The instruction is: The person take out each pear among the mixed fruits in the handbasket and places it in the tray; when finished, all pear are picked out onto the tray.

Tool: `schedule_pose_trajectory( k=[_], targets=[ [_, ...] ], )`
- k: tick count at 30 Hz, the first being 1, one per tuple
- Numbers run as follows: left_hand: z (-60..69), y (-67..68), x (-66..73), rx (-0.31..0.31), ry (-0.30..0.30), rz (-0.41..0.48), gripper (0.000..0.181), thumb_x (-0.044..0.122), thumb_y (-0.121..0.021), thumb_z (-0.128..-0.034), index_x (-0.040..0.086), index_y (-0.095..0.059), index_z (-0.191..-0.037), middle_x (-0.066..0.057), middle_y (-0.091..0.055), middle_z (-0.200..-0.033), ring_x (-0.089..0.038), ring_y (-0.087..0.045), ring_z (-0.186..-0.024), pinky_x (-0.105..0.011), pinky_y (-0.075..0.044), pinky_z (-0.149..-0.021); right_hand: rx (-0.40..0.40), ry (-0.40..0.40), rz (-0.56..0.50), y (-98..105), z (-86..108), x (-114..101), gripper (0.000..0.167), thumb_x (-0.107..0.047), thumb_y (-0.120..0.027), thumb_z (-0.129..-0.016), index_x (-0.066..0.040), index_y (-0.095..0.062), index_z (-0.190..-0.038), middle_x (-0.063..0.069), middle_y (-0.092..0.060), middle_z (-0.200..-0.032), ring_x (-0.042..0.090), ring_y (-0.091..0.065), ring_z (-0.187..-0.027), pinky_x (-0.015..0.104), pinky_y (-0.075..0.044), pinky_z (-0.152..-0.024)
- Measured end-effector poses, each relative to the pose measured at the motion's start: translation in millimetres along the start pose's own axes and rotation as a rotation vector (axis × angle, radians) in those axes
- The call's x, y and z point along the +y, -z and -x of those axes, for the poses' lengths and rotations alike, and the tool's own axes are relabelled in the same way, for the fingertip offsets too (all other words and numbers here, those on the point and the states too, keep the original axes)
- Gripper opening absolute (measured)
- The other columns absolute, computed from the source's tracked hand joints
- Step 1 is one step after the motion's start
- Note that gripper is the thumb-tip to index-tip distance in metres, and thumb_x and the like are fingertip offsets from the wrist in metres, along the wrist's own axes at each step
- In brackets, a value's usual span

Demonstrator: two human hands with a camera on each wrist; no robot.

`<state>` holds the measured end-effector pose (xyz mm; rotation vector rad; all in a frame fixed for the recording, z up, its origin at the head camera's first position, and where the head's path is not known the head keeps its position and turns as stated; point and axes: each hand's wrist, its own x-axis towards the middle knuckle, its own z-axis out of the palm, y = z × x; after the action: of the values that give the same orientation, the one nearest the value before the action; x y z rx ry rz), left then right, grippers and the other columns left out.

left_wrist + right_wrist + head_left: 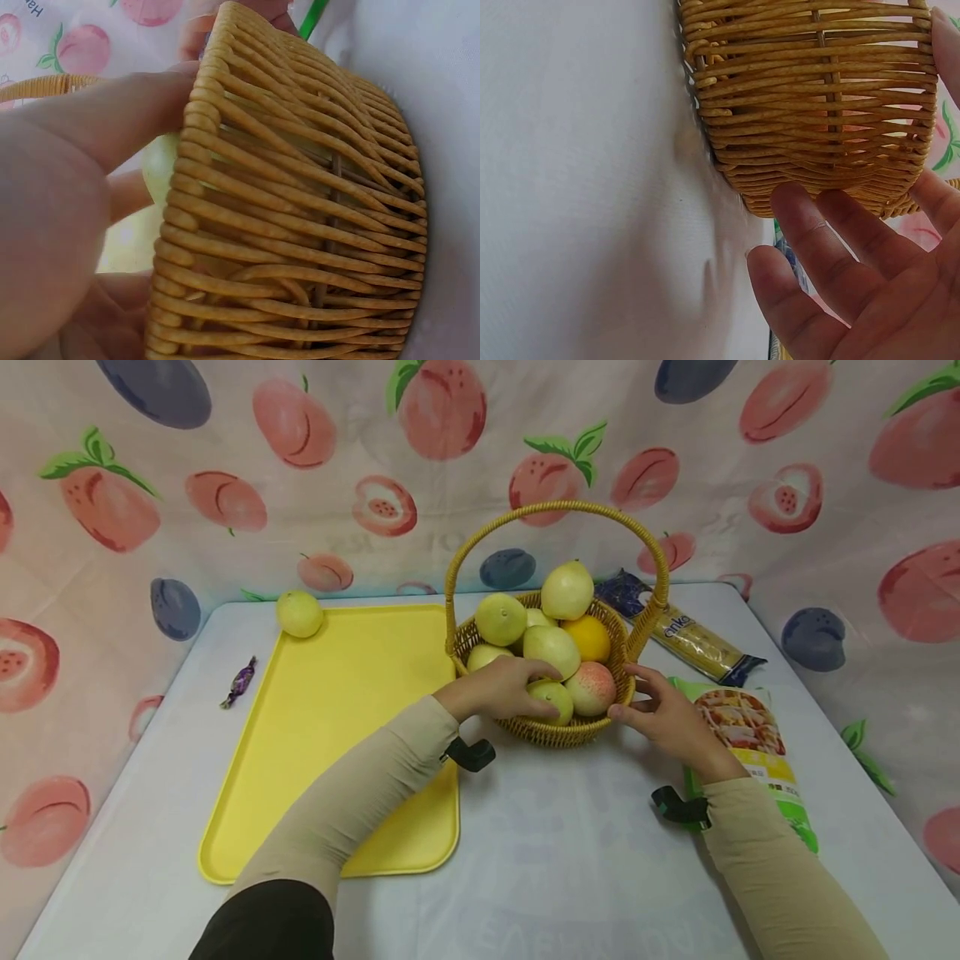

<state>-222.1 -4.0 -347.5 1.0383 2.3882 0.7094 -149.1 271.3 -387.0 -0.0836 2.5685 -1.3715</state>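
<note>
A wicker basket with a tall arched handle holds several pale green round fruits, an orange and a pink-and-cream peach. With thumb and fingers bent around it, my left hand grips a pale green fruit at the basket's front. In the left wrist view the wicker wall hides most of that fruit. My right hand touches the basket's right side, its thumb at the rim. In the right wrist view its fingers are spread and fairly straight against the wicker.
Left of the basket lies a yellow tray, with another pale green fruit at its far left corner. A purple wrapped candy lies beside it. On the right are a pasta packet and a green food bag, partly under my right arm.
</note>
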Motion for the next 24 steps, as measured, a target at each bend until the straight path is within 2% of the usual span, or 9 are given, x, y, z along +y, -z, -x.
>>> schedule_pose_trajectory(
  k=[6,12,20,24],
  targets=[
    [-5.9,2.8,2.2,-0.083,0.055,-0.033,0.067,0.051,-0.065,-0.0945,0.021,-0.046,-0.151,-0.003,-0.049,-0.149,-0.02,-0.047,-0.133,-0.035,-0.039,-0.106,0.001,0.003,-0.004,0.5,-0.9,0.3,0.087,-0.044,-0.067,-0.096,-0.014,-0.019,-0.161,0.03,-0.028,-0.156,0.047,-0.05,-0.126,0.062,-0.044,-0.099],
    [-11.1,7.0,4.4,-0.151,0.069,-0.028,0.068,0.053,-0.063,-0.0954,0.024,-0.043,-0.154,-0.004,-0.044,-0.153,-0.021,-0.042,-0.136,-0.038,-0.035,-0.11,0.005,0.017,0.002,1.7,-0.8,-0.2,0.083,-0.039,-0.066,-0.098,-0.012,-0.02,-0.161,0.031,-0.03,-0.154,0.048,-0.051,-0.125,0.061,-0.045,-0.098],
    [-4.0,10.8,-0.1,-0.117,0.031,0.086,0.066,0.052,-0.064,-0.0948,0.026,-0.045,-0.152,-0.002,-0.044,-0.152,-0.019,-0.043,-0.135,-0.038,-0.036,-0.108,0.004,0.017,0.01,0.8,-1.1,-1.2,0.082,-0.038,-0.066,-0.098,-0.011,-0.021,-0.16,0.031,-0.029,-0.155,0.049,-0.049,-0.126,0.062,-0.043,-0.099],
    [3.5,17.1,1.6,-0.096,0.019,0.1,0.067,0.053,-0.065,-0.0937,0.027,-0.045,-0.152,-0.002,-0.044,-0.153,-0.019,-0.044,-0.134,-0.038,-0.037,-0.108,0.004,0.007,0.007,0.3,-0.2,-0.5,0.083,-0.039,-0.067,-0.097,-0.012,-0.021,-0.16,0.031,-0.028,-0.155,0.049,-0.049,-0.126,0.063,-0.043,-0.099]
  ],
)
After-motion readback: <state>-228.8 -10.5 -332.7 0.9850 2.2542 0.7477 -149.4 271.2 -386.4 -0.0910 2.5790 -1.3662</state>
